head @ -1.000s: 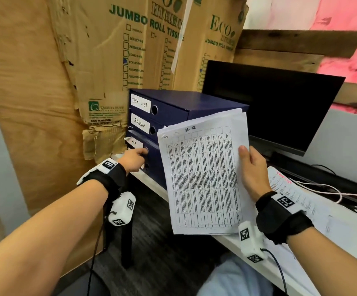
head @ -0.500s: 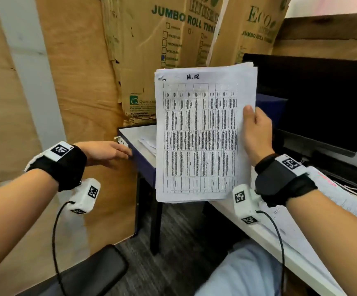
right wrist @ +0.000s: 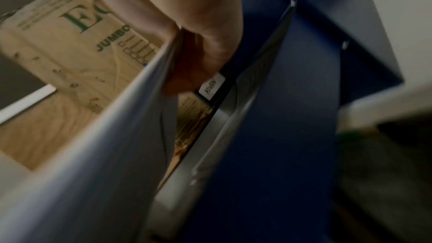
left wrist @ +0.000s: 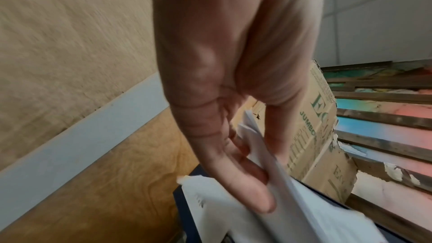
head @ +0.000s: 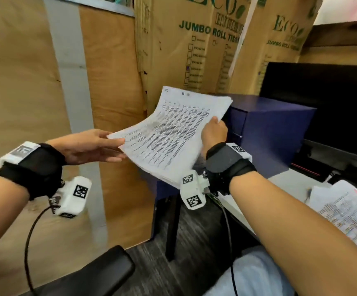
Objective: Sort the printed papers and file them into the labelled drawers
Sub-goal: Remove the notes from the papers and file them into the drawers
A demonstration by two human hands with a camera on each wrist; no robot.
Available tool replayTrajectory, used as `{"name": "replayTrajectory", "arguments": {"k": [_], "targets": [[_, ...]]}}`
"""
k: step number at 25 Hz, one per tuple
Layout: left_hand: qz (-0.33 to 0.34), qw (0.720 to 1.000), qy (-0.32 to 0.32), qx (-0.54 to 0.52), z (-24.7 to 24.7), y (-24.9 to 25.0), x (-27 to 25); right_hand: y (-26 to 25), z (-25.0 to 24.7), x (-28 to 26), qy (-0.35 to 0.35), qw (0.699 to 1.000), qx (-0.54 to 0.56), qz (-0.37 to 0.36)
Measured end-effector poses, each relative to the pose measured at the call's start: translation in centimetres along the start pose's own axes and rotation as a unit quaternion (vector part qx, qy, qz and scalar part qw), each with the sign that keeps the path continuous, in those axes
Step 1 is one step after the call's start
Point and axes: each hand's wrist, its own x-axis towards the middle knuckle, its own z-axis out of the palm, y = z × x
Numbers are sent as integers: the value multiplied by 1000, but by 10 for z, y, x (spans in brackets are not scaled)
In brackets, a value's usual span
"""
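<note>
A stack of printed papers (head: 169,142) with dense tables lies tilted, nearly flat, in front of the dark blue drawer unit (head: 269,129). My left hand (head: 119,147) pinches the stack's near left corner, thumb on top and fingers below. My right hand (head: 213,129) grips its right edge, close to the unit's front. In the left wrist view my left hand (left wrist: 264,191) holds the papers (left wrist: 292,210) over a blue drawer edge (left wrist: 184,215). In the right wrist view my right hand (right wrist: 187,78) holds the papers (right wrist: 105,145) next to a white drawer label (right wrist: 211,85).
A black monitor (head: 322,107) stands right of the unit on the white desk (head: 286,182). Another pile of printed papers (head: 344,212) lies at the desk's right. Cardboard boxes (head: 194,50) and plywood (head: 13,82) close the back and left. A black chair arm (head: 100,272) sits low.
My left hand left the pulled-out bottom drawer and took the stack's left corner. The stack dropped from upright to nearly flat and moved towards the drawer unit.
</note>
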Motion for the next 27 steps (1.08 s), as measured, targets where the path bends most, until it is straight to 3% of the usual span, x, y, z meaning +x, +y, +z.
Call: {"name": "replayTrajectory", "arguments": {"k": [4, 8, 12, 15, 21, 27], "targets": [[-31, 996, 72, -52, -11, -3, 2, 13, -17, -11, -177, 977, 2, 120], [-70, 980, 169, -74, -18, -6, 11, 17, -40, -23, -238, 945, 20, 222], [-127, 983, 110, -74, -10, 1, 1, 20, -48, -23, -224, 920, 118, 299], [-114, 986, 66, -101, -8, 7, -3, 19, -47, -25, -202, 915, 169, 306], [-131, 966, 146, -167, 11, 23, 12, 21, -52, -14, -160, 921, 215, 283], [-158, 974, 129, -96, 46, 24, 37, 19, -69, -9, -158, 928, 225, 251]]}}
